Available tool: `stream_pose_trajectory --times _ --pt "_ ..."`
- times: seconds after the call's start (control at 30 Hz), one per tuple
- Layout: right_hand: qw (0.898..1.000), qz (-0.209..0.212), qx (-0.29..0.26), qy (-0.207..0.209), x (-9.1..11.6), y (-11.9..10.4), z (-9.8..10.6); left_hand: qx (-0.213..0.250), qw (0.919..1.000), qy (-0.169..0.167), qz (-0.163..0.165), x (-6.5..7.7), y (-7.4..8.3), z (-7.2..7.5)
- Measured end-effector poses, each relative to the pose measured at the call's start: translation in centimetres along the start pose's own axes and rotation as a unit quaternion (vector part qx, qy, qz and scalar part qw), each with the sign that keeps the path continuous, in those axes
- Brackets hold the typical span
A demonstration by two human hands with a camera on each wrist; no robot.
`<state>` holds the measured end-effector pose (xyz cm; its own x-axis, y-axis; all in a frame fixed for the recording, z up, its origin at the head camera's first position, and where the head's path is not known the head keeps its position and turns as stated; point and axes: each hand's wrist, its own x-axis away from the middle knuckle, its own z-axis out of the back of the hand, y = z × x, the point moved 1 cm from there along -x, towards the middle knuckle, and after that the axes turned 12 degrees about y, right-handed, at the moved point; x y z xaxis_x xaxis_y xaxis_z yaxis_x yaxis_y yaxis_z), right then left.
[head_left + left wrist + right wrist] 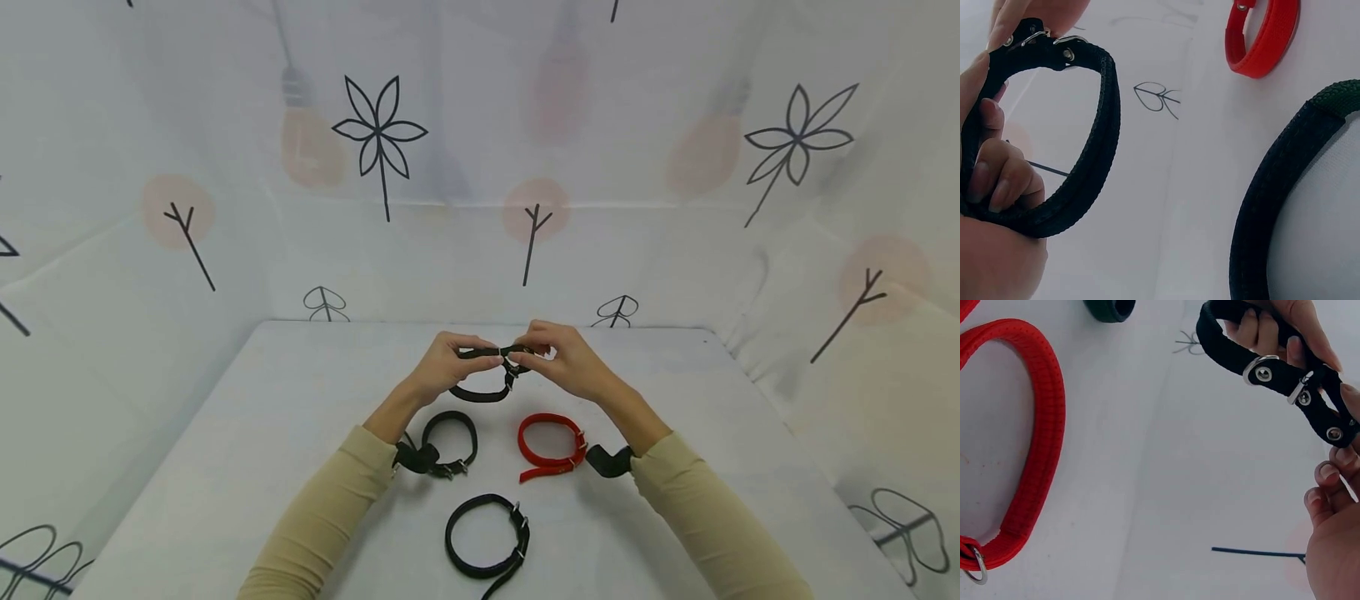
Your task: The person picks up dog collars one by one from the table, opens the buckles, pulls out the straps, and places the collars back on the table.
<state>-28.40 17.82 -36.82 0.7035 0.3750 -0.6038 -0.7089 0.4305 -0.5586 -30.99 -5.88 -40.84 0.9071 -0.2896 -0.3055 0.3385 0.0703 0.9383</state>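
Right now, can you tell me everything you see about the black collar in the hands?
The black collar is a rounded loop of woven-looking strap with a silver-coloured buckle, a metal ring and round metal studs. It is held up towards the far end of the white table. The left hand has fingers through the loop, and the right hand pinches it near the buckle. I can't tell whether it's fully fastened.

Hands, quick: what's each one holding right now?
Left hand: closed, gripping the raised dark collar.
Right hand: closed, pinching that same collar.
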Motion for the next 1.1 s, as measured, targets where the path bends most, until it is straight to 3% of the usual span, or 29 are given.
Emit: stream_pose_trajectory --times 0.2,0.63,0.93,1.1 --pt "1.0 -0.007 -0.004 0.021 0.1 0.0 0.1 0.017 0.9996 0.016 0.017 0.2 0.1 0.1" --pt "0.996 -0.056 -0.033 0.059 0.7 0.1 0.7 0.038 0.9987 0.028 0.018 0.6 0.0 0.3" --pt "0.981 -0.14 -0.097 0.093 0.9 0.1 0.7 0.091 0.9949 0.044 0.009 0.3 -1.0 0.8" --pt "0.974 -0.148 -0.138 0.1 1.0 0.4 0.7 0.107 0.9927 0.055 0.002 0.4 -0.9 0.8"
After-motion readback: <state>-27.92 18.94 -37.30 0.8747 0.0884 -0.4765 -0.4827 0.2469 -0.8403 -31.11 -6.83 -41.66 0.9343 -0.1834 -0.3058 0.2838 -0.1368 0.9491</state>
